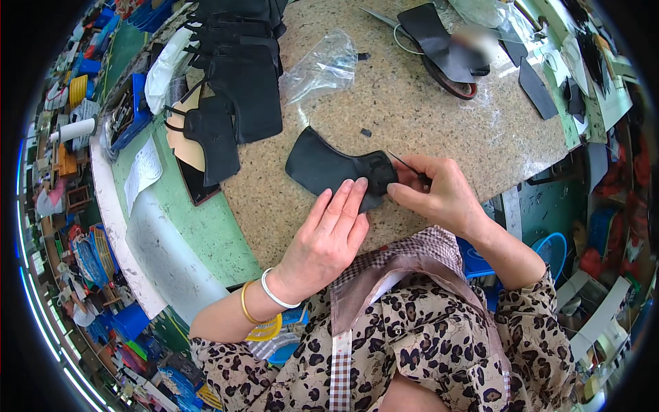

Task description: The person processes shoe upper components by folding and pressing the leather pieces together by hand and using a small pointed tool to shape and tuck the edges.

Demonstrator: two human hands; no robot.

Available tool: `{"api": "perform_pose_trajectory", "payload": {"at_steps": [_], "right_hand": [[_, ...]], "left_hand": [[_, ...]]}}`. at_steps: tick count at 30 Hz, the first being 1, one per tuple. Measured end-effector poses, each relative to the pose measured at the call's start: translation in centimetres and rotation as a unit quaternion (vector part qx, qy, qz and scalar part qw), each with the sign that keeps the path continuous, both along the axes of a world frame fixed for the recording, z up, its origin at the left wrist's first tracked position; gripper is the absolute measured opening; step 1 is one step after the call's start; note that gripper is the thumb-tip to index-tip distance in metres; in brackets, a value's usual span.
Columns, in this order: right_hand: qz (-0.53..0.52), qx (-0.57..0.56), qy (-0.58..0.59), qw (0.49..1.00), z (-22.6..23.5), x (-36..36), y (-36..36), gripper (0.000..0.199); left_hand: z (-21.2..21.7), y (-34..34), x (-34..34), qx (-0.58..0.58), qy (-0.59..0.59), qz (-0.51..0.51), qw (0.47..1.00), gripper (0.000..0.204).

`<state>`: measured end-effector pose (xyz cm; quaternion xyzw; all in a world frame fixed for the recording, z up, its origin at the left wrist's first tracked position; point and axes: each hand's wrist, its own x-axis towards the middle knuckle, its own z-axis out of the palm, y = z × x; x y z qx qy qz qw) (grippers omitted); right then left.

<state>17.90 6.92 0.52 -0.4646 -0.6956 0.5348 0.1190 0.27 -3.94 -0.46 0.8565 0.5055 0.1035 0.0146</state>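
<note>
A curved black leather piece lies on the speckled stone slab in front of me, a folded part at its right end. My left hand rests on its lower edge, fingers stretched out and pressing it down. My right hand is closed at the piece's right end, the thumb against its edge. A thin dark pointed tool, like an awl, sticks out from between the right fingers. Its handle is mostly hidden in the hand.
Stacked black leather pieces lie at the left, beside a cut piece with beige backing. A clear plastic bag sits beyond. At the far right are scissors, a tape roll and leather scraps.
</note>
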Motion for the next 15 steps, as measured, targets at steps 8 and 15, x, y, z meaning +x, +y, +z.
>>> {"api": "perform_pose_trajectory", "payload": {"at_steps": [8, 15], "right_hand": [[-0.021, 0.179, -0.084, 0.980, -0.5, -1.5, -0.8, 0.031], [-0.070, 0.137, 0.022, 0.988, -0.9, 0.0, 0.9, 0.029]], "left_hand": [[0.8, -0.5, 0.3, -0.046, -0.007, 0.006, 0.999, 0.033], [1.0, 0.6, -4.5, -0.081, -0.436, 0.151, 0.883, 0.033]]}}
